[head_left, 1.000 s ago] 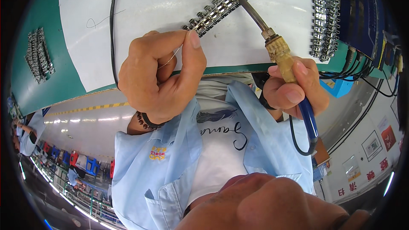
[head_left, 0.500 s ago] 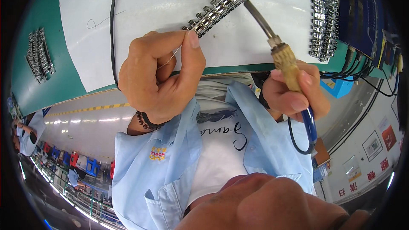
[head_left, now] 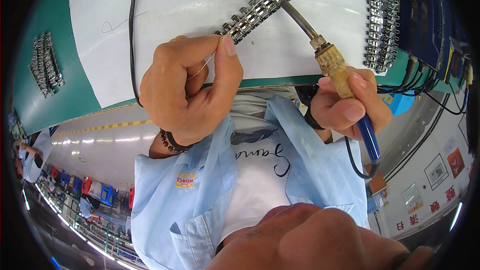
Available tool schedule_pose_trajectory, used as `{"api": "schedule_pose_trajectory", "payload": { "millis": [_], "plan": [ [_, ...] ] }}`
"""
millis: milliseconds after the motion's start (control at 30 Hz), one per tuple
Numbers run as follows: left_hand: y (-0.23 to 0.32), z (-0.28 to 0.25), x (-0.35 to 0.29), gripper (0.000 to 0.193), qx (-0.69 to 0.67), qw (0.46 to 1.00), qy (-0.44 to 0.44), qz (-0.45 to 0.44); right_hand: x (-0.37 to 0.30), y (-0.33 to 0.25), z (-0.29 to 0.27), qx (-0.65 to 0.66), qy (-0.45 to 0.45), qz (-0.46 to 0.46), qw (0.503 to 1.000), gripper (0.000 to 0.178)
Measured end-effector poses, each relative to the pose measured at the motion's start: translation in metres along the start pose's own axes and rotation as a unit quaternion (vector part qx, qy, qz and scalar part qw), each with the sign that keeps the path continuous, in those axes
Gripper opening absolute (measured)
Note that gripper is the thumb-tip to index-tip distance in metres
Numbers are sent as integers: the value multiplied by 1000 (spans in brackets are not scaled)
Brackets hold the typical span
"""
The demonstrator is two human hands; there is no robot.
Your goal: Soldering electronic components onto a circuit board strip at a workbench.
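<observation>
A row of small shiny metal connectors (head_left: 250,20) lies slanted on a white sheet (head_left: 175,0). My left hand (head_left: 187,87) is closed, thumb and forefinger pinched at the near left end of the row. A thin solder wire (head_left: 204,66) runs through that pinch; its far end is hard to make out against the connectors. My right hand (head_left: 347,105) grips a soldering iron (head_left: 336,70) with a yellowish, worn collar and a blue handle. The iron's metal tip points up and left and meets the row toward its far right part; whether it presses on one connector is too small to tell.
More connector rows (head_left: 381,32) lie at the right beside a dark blue box (head_left: 422,25) with cables. Another bundle of rows (head_left: 46,65) rests on the green tabletop (head_left: 82,77) at left. A black cable (head_left: 132,35) crosses the sheet. Another person (head_left: 35,157) is far left.
The soldering iron's tip has shifted slightly left and down onto the row, while my right hand moved a little right and down. My left hand has barely moved.
</observation>
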State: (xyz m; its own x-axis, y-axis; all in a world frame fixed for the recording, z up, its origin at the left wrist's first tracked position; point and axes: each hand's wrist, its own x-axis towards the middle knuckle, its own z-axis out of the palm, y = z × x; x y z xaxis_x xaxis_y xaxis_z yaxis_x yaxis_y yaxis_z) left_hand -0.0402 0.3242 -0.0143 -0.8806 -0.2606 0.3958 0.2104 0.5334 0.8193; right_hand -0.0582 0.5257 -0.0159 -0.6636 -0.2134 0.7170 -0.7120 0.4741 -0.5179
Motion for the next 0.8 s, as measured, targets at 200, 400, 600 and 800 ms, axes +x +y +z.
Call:
{"api": "schedule_pose_trajectory", "payload": {
  "millis": [200,400,600,800],
  "plan": [
    [0,-1,1,19,9,1000,-8,1,-1,3,-3,25,-23,-13,999,34],
    [2,1,1,18,17,1000,-4,-6,-2,4,-5,26,-34,-14,999,34],
    [1,-2,3,17,40,998,-41,9,-2,3,-4,37,-47,-16,998,34],
    [2,0,2,18,31,999,-15,-2,-3,3,-4,38,-45,-19,998,34]
  ]
}}
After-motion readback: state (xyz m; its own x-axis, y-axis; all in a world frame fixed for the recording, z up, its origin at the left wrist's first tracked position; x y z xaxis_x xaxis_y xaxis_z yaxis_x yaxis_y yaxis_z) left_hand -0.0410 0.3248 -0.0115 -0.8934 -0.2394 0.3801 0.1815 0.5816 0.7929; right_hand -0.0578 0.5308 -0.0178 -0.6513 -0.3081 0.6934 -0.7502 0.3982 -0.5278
